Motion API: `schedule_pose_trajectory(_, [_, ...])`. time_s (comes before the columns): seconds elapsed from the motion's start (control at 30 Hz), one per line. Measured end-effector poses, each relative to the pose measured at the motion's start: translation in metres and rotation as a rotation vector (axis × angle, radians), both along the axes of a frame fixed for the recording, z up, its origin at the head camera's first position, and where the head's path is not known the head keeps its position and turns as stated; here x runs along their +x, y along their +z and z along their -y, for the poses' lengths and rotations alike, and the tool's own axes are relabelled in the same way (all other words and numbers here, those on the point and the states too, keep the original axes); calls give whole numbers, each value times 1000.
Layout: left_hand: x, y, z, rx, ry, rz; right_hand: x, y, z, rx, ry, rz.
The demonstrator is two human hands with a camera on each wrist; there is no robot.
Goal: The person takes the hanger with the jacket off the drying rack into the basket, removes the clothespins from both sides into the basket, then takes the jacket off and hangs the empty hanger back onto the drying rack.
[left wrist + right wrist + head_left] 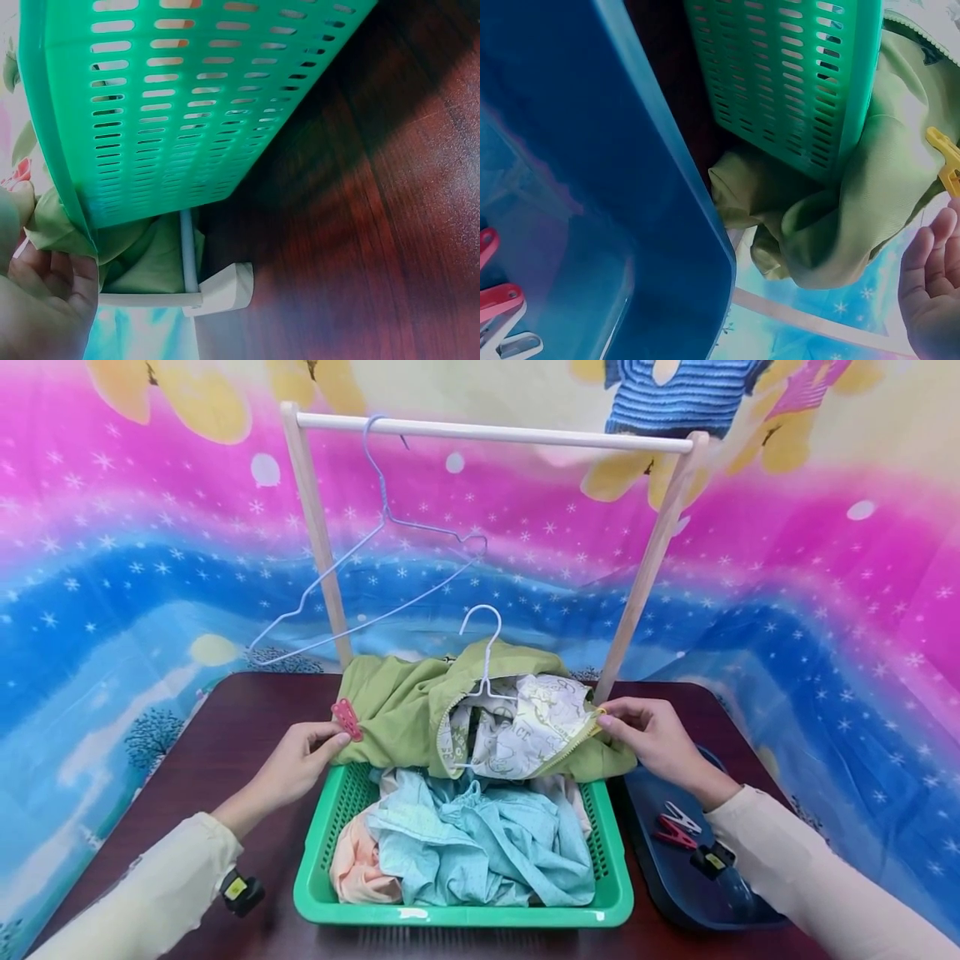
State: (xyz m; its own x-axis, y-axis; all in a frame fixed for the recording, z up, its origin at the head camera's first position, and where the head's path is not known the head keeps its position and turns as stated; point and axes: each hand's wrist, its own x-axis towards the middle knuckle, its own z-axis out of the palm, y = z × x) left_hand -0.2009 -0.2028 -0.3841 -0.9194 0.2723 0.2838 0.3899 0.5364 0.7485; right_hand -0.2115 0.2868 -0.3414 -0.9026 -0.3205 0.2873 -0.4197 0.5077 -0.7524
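Observation:
A green zip jacket (397, 706) with a white printed lining lies across the far end of a green basket (307, 893), a white hanger (486, 652) poking up from its neck. At the jacket's left side, my left hand (303, 760) pinches the green fabric between thumb and fingers. Right by that thumb, a pink clothespin (346, 718) sits on the cloth. My right hand (663, 739) pinches a yellow clothespin (946, 161) at the jacket's right side, beside the zip edge. Light blue and peach clothes (487, 843) fill the basket below.
Behind the basket stands a wooden rack (495, 430) with a bluish wire hanger (386, 502) hooked over its rod. A dark blue tray (667, 202) to the right holds red and white clothespins (677, 827). Dark wooden table (217, 735) lies underneath.

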Motion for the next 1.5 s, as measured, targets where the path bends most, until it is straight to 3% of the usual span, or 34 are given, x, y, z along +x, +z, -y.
schedule_pose_trajectory(0.7, [0, -7, -3, 19, 16, -32, 4, -2, 2, -53, -65, -103])
schedule_pose_trajectory(1.5, [3, -4, -3, -2, 34, -32, 8, 11, -14, -64, -153, -163])
